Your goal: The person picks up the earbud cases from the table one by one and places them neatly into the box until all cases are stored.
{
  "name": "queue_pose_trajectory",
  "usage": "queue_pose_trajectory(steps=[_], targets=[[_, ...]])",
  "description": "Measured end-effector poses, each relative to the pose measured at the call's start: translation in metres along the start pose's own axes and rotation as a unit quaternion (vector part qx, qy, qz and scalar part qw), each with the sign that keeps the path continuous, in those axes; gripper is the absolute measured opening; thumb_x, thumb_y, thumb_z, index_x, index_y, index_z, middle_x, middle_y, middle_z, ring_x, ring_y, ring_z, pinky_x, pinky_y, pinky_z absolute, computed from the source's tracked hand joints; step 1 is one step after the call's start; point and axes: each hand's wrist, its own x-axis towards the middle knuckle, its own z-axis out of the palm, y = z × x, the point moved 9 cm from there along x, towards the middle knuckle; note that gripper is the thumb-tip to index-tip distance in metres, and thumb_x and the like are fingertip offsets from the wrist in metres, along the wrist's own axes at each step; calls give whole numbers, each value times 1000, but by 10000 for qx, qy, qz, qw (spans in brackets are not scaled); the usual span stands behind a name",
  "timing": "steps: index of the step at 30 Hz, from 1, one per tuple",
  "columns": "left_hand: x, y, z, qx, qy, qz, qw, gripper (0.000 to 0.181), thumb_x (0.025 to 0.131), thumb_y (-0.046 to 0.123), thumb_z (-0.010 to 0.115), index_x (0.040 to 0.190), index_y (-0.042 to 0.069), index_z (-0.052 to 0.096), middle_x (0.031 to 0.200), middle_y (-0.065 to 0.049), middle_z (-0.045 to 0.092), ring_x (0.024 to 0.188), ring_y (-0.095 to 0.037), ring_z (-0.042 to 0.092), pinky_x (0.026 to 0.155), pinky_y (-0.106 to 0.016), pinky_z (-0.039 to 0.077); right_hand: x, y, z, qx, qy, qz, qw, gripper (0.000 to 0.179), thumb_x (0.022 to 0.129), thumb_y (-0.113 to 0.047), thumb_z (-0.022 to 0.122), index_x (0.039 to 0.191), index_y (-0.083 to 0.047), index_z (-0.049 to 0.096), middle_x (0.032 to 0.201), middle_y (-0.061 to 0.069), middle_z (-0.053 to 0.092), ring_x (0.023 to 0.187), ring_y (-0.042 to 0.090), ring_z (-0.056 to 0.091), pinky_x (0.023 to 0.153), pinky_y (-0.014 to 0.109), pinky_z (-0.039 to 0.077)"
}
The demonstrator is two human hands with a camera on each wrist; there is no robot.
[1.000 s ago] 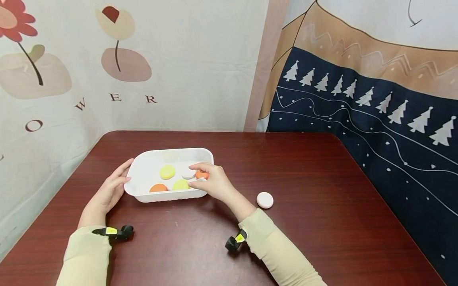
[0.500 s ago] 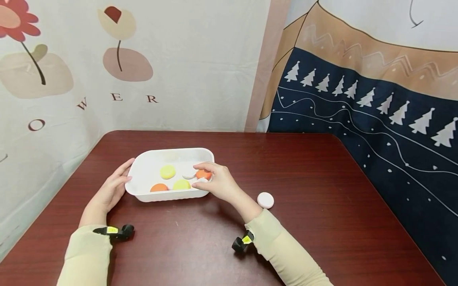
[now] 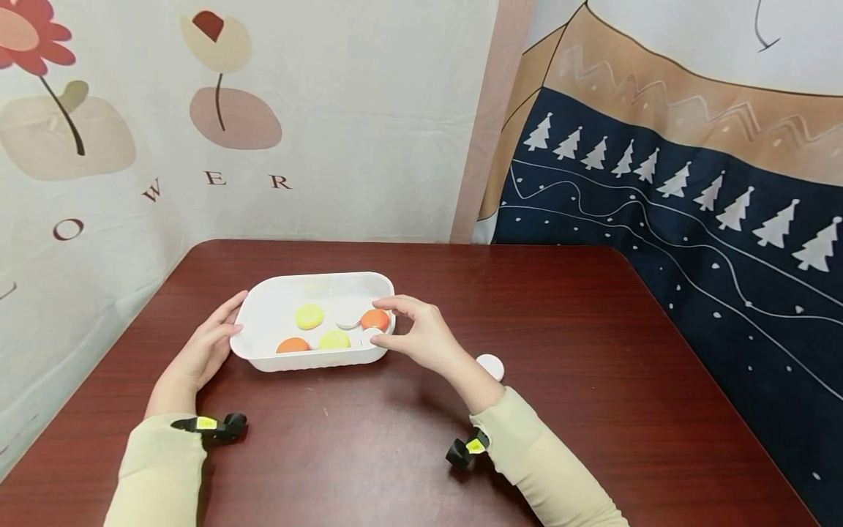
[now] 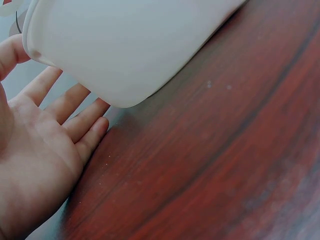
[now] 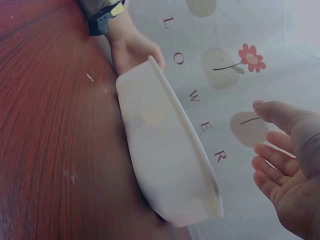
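A white plastic tray (image 3: 263, 322) stands on the table with several round discs lying in it. They include a yellow disc (image 3: 309, 316), an orange disc (image 3: 375, 319) and a white disc (image 3: 347, 322). My left hand (image 3: 204, 344) holds the tray's left end, its thumb at the rim and its fingers along the outer wall (image 4: 135, 50). Over the tray's right end is my right hand (image 3: 428, 337), thumb and fingers spread with nothing between them. In the right wrist view this hand (image 5: 287, 165) shows loosely bent fingers, apart from the tray's outer side.
One more white disc (image 3: 490, 366) lies on the brown table (image 3: 593, 322), partly behind the right wrist. Black wrist cameras hang below both sleeves. Behind the table are a light cloth with flowers (image 3: 369, 132) and a dark cloth with white trees (image 3: 658, 219).
My right hand has drawn back rightward from the tray's inside toward its right rim, uncovering the orange and white discs there. The left hand and the tray stay in place.
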Motion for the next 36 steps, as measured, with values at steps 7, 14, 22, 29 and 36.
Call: queue_pose_trajectory(steps=[7,14,22,29,36], targets=[[-1,1,1,-71,-12,32,10000,62,100,2,37,154,8,8,158,-10,0,135,-2,18,99,-13,25,-7,-4,-10,3,44,-81,10000,46,74,-9,82,117,-8,67,114,3,65,109,19,58,94,36,44],[-1,2,1,-149,-47,103,9998,61,100,1,37,154,7,10,157,-8,3,135,-1,20,99,-13,26,-16,-8,-20,5,98,-240,9997,47,73,-10,84,117,-9,68,114,5,65,110,15,57,97,35,41],[0,0,0,-109,-63,107,9999,61,100,0,36,154,9,11,158,-8,2,136,-1,18,99,-13,25,-27,0,-31,-247,82,37,9997,49,72,-7,84,118,-5,66,117,7,63,111,22,56,96,42,42],[0,1,-1,-138,-71,159,9998,60,100,0,35,154,8,10,157,-8,5,133,0,22,98,-13,26,-38,-22,-43,-457,3,-71,9989,45,72,2,81,114,3,66,114,16,64,109,28,57,95,44,43],[0,1,0,-63,-72,113,9999,61,100,1,36,154,8,9,157,-9,3,135,-1,19,99,-13,26,-47,-31,-54,-597,15,-121,9981,44,73,1,81,114,2,66,113,16,64,110,26,58,95,41,43]])
